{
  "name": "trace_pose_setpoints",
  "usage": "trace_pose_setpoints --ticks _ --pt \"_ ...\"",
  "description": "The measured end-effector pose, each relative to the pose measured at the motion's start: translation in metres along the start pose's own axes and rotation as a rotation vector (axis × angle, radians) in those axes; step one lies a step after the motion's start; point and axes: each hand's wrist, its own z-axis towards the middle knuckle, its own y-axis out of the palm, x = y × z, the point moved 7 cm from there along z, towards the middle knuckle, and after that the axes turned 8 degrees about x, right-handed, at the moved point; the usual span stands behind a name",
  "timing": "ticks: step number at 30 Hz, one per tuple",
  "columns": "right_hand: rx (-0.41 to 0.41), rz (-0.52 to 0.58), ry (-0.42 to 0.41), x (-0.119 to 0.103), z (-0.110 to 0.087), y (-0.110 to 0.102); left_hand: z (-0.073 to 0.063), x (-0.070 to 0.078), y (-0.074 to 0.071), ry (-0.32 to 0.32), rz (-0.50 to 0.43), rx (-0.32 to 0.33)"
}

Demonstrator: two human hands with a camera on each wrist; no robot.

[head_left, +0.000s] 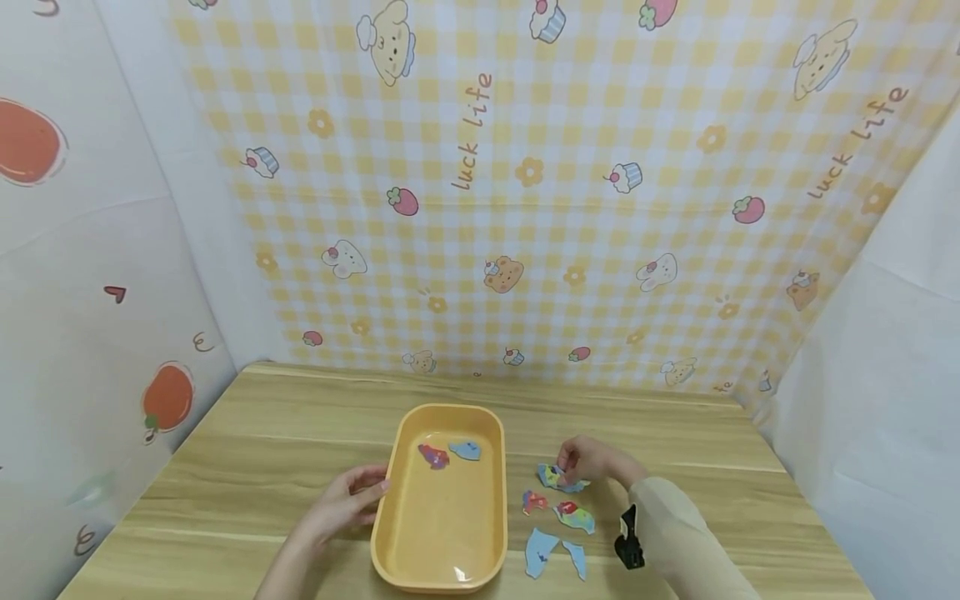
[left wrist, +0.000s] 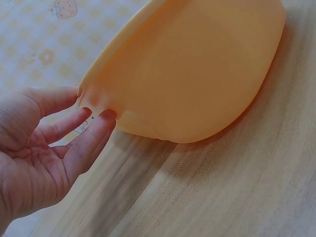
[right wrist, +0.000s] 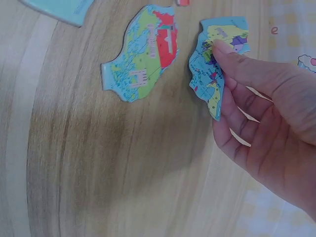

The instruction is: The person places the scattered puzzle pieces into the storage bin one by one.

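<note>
My left hand [head_left: 347,506] holds the left side of a yellow plastic tray [head_left: 442,533], thumb at the rim and fingertips against the outer wall in the left wrist view. A red-purple puzzle piece [head_left: 434,456] and a light blue puzzle piece [head_left: 466,451] lie in the tray's far part. To the right of the tray, my right hand [head_left: 596,460] pinches a blue-and-yellow map puzzle piece [right wrist: 203,69] between thumb and fingers. Close by on the table is a green-and-red map piece [right wrist: 148,54].
Nearer the front edge of the wooden table [head_left: 300,425] lie a small red piece [head_left: 534,501], a broad light blue piece [head_left: 541,552] and a narrow blue one [head_left: 576,560]. A black device [head_left: 628,540] sits on the right sleeve. Patterned cloth [head_left: 525,225] hangs behind.
</note>
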Motion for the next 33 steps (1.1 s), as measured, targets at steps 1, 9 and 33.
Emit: trace_pose_setpoints --ticks 1,9,33 --pt "-0.006 0.003 0.001 0.0 0.001 0.0 0.0 0.0 0.0 0.0 -0.002 0.0" --pt "-0.03 -0.019 -0.01 -0.008 0.005 -0.003 0.0 -0.002 0.0 -0.003 -0.002 0.003" --pt "-0.08 0.017 0.047 -0.033 0.015 -0.019 0.0 -0.001 -0.001 -0.009 0.024 0.028"
